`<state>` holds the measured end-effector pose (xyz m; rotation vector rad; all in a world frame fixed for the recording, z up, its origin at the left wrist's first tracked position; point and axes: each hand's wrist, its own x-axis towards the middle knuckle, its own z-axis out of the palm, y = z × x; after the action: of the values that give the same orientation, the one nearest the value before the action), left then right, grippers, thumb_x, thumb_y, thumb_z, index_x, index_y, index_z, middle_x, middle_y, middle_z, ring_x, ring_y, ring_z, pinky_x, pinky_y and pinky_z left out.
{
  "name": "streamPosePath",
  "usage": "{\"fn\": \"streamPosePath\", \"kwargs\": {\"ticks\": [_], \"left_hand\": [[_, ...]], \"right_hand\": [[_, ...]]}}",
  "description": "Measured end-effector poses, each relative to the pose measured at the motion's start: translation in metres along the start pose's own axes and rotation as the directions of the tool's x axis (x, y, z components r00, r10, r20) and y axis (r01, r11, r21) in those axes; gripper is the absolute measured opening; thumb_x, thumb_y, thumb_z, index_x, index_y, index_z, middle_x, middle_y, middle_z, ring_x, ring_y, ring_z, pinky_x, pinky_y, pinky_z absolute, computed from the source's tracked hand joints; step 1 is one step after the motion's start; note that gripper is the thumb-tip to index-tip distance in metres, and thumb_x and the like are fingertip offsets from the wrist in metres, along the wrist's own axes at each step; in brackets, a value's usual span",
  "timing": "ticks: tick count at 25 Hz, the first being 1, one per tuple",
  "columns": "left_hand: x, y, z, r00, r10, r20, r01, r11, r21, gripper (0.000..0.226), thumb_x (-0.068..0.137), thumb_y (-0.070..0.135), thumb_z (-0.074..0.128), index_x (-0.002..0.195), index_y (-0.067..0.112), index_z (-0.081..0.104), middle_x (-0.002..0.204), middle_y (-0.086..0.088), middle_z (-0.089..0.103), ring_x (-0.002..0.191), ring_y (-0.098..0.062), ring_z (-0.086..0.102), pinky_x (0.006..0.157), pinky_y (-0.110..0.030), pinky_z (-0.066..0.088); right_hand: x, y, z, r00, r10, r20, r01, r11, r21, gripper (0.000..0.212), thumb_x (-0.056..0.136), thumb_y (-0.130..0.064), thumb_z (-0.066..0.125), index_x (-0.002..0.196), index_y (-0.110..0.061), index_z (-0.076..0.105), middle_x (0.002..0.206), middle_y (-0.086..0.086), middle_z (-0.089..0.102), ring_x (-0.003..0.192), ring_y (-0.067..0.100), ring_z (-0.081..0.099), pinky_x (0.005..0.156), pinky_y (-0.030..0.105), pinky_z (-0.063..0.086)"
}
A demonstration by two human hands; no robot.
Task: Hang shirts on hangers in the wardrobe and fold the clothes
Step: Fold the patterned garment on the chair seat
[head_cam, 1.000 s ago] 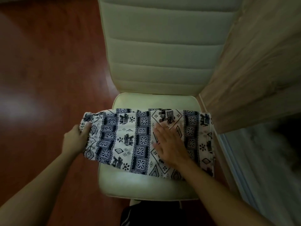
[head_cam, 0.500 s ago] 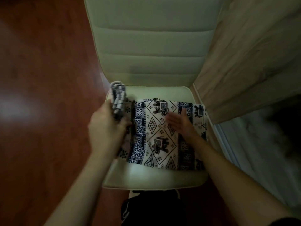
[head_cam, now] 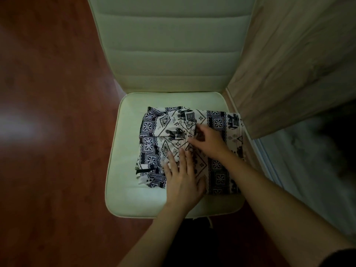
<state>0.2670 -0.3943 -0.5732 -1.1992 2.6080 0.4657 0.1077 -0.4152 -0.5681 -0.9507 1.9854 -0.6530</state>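
A white garment with a dark blue elephant and diamond print [head_cam: 154, 135] lies folded on the seat of a cream chair [head_cam: 127, 189]. My left hand [head_cam: 183, 180] rests flat on the near left part of the fold, fingers spread. My right hand [head_cam: 209, 141] sits on the middle of the garment with its fingers bent into the cloth; whether it pinches the cloth I cannot tell. The garment's right edge reaches the chair's right side.
The padded chair back [head_cam: 169, 45] rises behind the seat. A wooden panel [head_cam: 289, 64] stands close on the right, with a pale surface [head_cam: 308, 180] below it. Dark red wooden floor [head_cam: 48, 132] spreads to the left. Something dark [head_cam: 192, 237] lies under the seat's front.
My left hand lifted the garment's left end and carried it over to the right, then laid it down. The garment is now half as wide. Both hands now rest on it.
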Motion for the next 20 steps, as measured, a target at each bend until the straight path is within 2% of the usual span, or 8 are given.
{"fn": "streamPosePath", "kwargs": {"ticks": [4, 7, 10, 12, 13, 16, 18, 20], "left_hand": [[0.003, -0.004, -0.029, 0.984, 0.061, -0.169, -0.088, 0.983, -0.159, 0.052, 0.087, 0.035, 0.035, 0.122, 0.005, 0.059, 0.124, -0.018, 0.061, 0.105, -0.041, 0.062, 0.08, -0.047, 0.054], [0.024, -0.045, -0.067, 0.92, -0.22, -0.324, 0.067, 0.903, -0.424, 0.036, 0.089, 0.026, 0.043, 0.114, 0.008, 0.061, 0.109, -0.012, 0.065, 0.094, -0.03, 0.061, 0.077, -0.038, 0.049], [0.046, -0.093, -0.072, 0.867, -0.475, 0.153, 0.464, 0.654, -0.598, 0.056, 0.082, 0.036, 0.068, 0.122, 0.005, 0.045, 0.117, -0.017, 0.057, 0.101, -0.032, 0.057, 0.084, -0.038, 0.048], [0.046, -0.1, -0.074, 0.783, -0.358, 0.508, 0.619, 0.37, -0.693, 0.062, 0.07, 0.032, 0.081, 0.112, 0.006, 0.045, 0.11, -0.012, 0.061, 0.087, -0.026, 0.064, 0.074, -0.036, 0.055], [0.044, -0.1, -0.077, 0.793, -0.345, 0.502, 0.604, 0.338, -0.722, 0.059, 0.066, 0.026, 0.084, 0.11, 0.007, 0.051, 0.106, -0.011, 0.066, 0.084, -0.027, 0.066, 0.075, -0.039, 0.057], [0.04, -0.094, -0.095, 0.913, -0.407, 0.025, 0.333, 0.708, -0.623, 0.049, 0.069, 0.018, 0.079, 0.115, 0.018, 0.06, 0.102, -0.008, 0.07, 0.091, -0.029, 0.065, 0.079, -0.037, 0.053], [0.035, -0.078, -0.112, 0.937, -0.282, -0.207, 0.209, 0.926, -0.315, 0.055, 0.077, 0.016, 0.069, 0.129, 0.023, 0.051, 0.108, -0.008, 0.064, 0.096, -0.031, 0.06, 0.072, -0.037, 0.047], [0.027, -0.055, -0.119, 0.953, -0.148, -0.266, 0.143, 0.989, -0.039, 0.062, 0.082, 0.011, 0.058, 0.14, 0.021, 0.038, 0.108, -0.01, 0.059, 0.095, -0.031, 0.057, 0.062, -0.036, 0.04]], "right_hand": [[-0.007, -0.009, 0.018, 0.961, -0.16, -0.226, 0.109, 0.969, -0.222, 0.064, 0.091, -0.023, 0.057, 0.145, -0.008, 0.025, 0.142, 0.012, 0.038, 0.13, 0.023, 0.036, 0.106, 0.029, 0.028], [-0.021, -0.009, 0.026, 0.885, -0.407, -0.224, 0.255, 0.829, -0.498, 0.054, 0.095, -0.023, 0.045, 0.143, -0.006, 0.028, 0.148, 0.016, 0.034, 0.138, 0.029, 0.03, 0.112, 0.034, 0.019], [-0.035, 0.001, 0.032, 0.945, -0.29, 0.152, 0.318, 0.703, -0.636, 0.067, 0.091, -0.052, 0.002, 0.145, -0.014, -0.006, 0.155, 0.006, -0.012, 0.143, 0.02, -0.014, 0.113, 0.033, -0.01], [-0.034, 0.009, 0.037, 0.952, -0.227, 0.205, 0.306, 0.69, -0.656, 0.069, 0.081, -0.054, -0.012, 0.139, -0.016, -0.02, 0.149, 0.004, -0.027, 0.138, 0.017, -0.026, 0.11, 0.031, -0.016], [-0.032, 0.01, 0.04, 0.954, -0.219, 0.206, 0.3, 0.701, -0.646, 0.07, 0.081, -0.054, -0.012, 0.139, -0.017, -0.022, 0.149, 0.003, -0.028, 0.137, 0.016, -0.027, 0.111, 0.031, -0.015], [-0.021, 0.004, 0.052, 0.948, -0.219, 0.23, 0.304, 0.839, -0.451, 0.067, 0.092, -0.053, 0.007, 0.143, -0.016, -0.015, 0.149, -0.002, -0.025, 0.137, 0.011, -0.025, 0.113, 0.031, -0.01], [-0.021, -0.011, 0.054, 0.954, -0.227, 0.197, 0.245, 0.967, -0.073, 0.058, 0.099, -0.042, 0.019, 0.148, -0.016, 0.002, 0.154, -0.005, -0.009, 0.139, 0.004, -0.01, 0.118, 0.031, 0.001], [-0.026, -0.036, 0.038, 0.985, -0.13, 0.11, 0.072, 0.901, 0.427, 0.058, 0.097, -0.049, 0.015, 0.145, -0.02, 0.027, 0.149, -0.004, 0.033, 0.135, 0.005, 0.027, 0.113, 0.032, 0.026]]}}
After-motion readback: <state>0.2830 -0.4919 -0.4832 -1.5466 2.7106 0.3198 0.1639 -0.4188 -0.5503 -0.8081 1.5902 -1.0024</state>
